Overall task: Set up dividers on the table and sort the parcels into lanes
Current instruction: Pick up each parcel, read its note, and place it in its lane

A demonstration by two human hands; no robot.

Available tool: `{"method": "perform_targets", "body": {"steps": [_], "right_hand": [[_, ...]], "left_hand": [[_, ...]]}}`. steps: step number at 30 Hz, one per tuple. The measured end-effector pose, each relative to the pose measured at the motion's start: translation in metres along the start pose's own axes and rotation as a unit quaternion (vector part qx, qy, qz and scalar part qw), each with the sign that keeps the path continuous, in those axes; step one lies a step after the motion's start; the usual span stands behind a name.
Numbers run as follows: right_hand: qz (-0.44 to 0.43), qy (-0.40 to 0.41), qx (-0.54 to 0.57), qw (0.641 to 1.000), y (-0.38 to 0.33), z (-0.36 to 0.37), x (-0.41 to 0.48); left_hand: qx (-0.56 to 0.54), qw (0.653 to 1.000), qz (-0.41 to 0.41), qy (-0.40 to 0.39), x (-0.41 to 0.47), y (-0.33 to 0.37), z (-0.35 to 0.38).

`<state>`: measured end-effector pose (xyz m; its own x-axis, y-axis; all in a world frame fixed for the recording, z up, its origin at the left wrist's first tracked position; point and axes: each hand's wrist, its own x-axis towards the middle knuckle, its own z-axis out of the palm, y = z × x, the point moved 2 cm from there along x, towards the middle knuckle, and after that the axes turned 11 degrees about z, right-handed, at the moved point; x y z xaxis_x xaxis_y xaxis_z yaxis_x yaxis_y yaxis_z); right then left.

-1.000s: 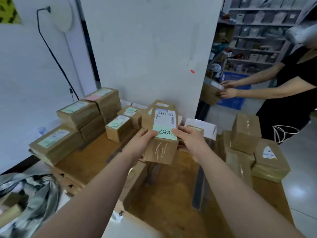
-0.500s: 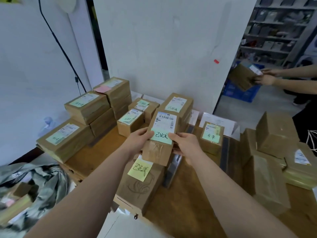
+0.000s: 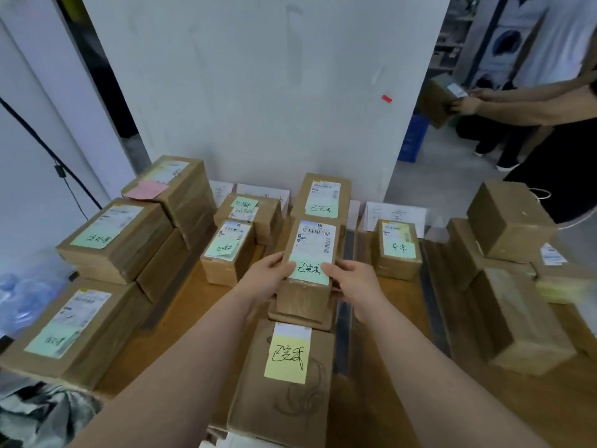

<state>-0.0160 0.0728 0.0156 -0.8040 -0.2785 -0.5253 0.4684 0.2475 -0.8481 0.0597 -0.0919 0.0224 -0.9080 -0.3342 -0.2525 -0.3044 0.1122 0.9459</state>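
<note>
Tabletop lane, parcel beside divider

Count on the bench, head view.

- Parcels bearing a green note: seven.
- One of the seven is the held parcel, with two hands on it: left hand and right hand.
- Pink note: one.
- Yellow note: one.
- Right-side parcels with no coloured note: at least four, exact number unclear.
- Lower boxes under the left stacks: count not readable.
- Dark divider strips: two plainly seen.
- White paper signs at the back: three.
- Carried parcel, held by a second person: one.
</note>
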Motion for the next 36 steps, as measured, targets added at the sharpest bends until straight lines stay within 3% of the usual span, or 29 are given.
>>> {"method": "perform_targets", "body": {"steps": [12,19,28,36], "right_hand": [[-0.013,0.072,-0.017,0.997,0.003,0.010,-0.002],[-0.062,0.125,-0.101,0.985,-0.016,0.006,-0.013],[-0.114,0.208,-0.229,0.944,-0.042,-0.034,-0.049],[-0.129,0.299,-0.293,0.899,-0.051,-0.137,-0.094]], "left_hand": [[0.004,1.000,0.013,-0.023,0.017,-0.011,-0.007],[0.117,0.990,0.074,0.021,0.009,0.008,-0.017],[0.257,0.932,0.253,0.026,-0.008,0.078,0.004],[0.302,0.897,0.321,-0.015,-0.024,0.126,0.099]]}}
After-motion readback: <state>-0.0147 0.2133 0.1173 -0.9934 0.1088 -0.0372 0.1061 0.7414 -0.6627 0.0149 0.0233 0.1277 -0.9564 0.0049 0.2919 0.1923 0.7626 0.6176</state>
